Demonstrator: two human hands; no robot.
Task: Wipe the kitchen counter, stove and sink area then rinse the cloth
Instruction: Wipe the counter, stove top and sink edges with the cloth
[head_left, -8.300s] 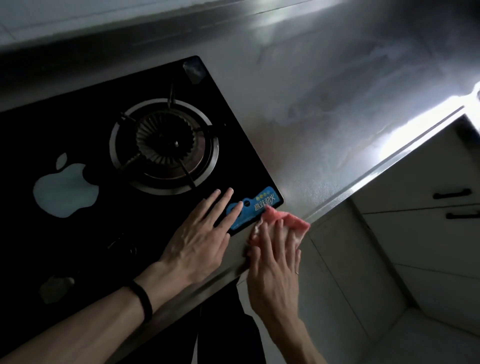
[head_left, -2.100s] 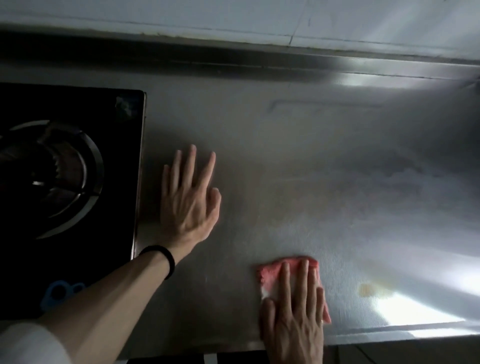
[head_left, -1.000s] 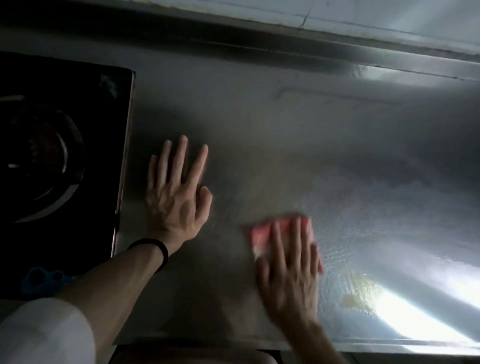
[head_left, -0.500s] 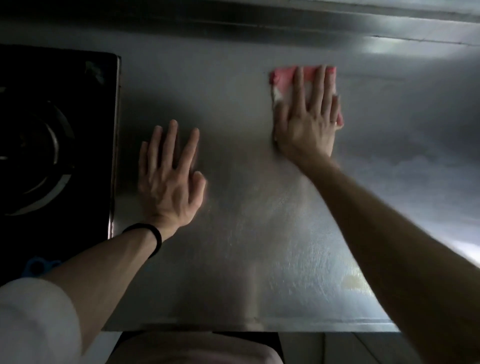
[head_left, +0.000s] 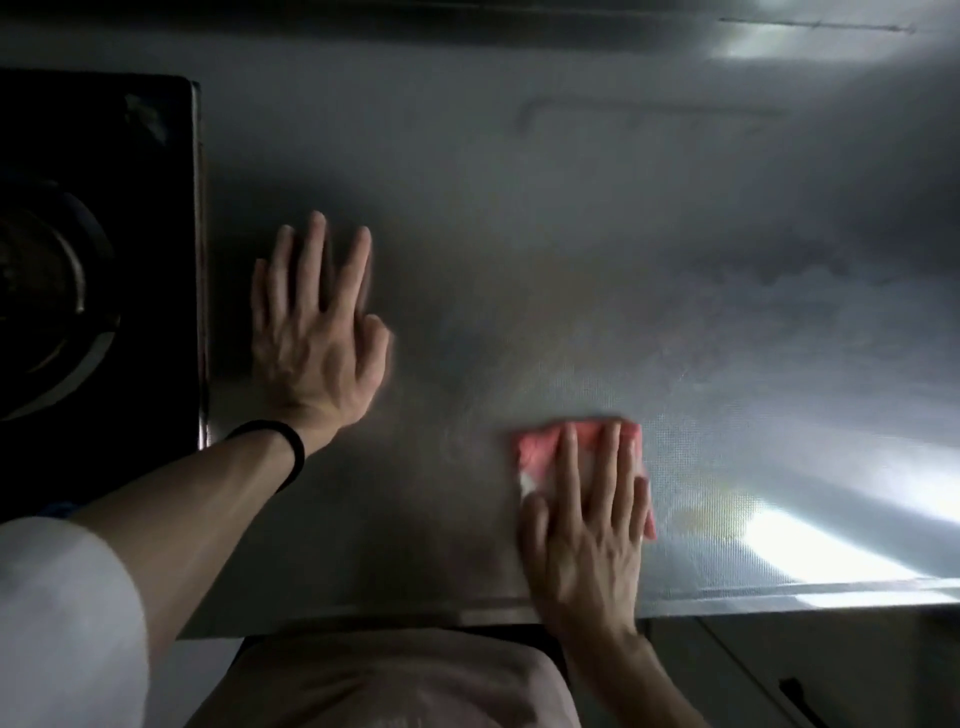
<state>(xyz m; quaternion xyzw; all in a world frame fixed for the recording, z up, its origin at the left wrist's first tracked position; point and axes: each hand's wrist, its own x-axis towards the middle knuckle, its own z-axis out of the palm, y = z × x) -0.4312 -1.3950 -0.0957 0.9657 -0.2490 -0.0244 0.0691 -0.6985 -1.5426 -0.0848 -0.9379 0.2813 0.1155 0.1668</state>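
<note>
One pink cloth (head_left: 543, 451) lies flat under my right hand (head_left: 587, 530) on the worktop (head_left: 571, 234), well to the right of the stove (head_left: 104, 260) and at the end of the worktop nearest me. My fingers are straight and close together on top of it, pressing it down rather than gripping. Pink shows past my fingertips and along the side away from the stove.

Half a second ago this hand had the cloth far out at the back of the worktop, under the rear ledge. I have drawn it straight back toward me in one long stroke, at much the same remove from the stove. A second ago it was also down at this near end, so I judge I am working this strip back and forth.

My left hand (head_left: 317, 332) lies between the cloth and the stove, just beside the stove's right edge. It is palm down with fingers spread, holds nothing, and has barely shifted; it serves as a brace.

Farther from the stove than the cloth, just past my right hand, a yellowish stain (head_left: 701, 512) sits in the glare. I judge that patch still needs wiping. The worktop beyond it remains to be done, and no sink is in view, so the rinse looks some way off.
</note>
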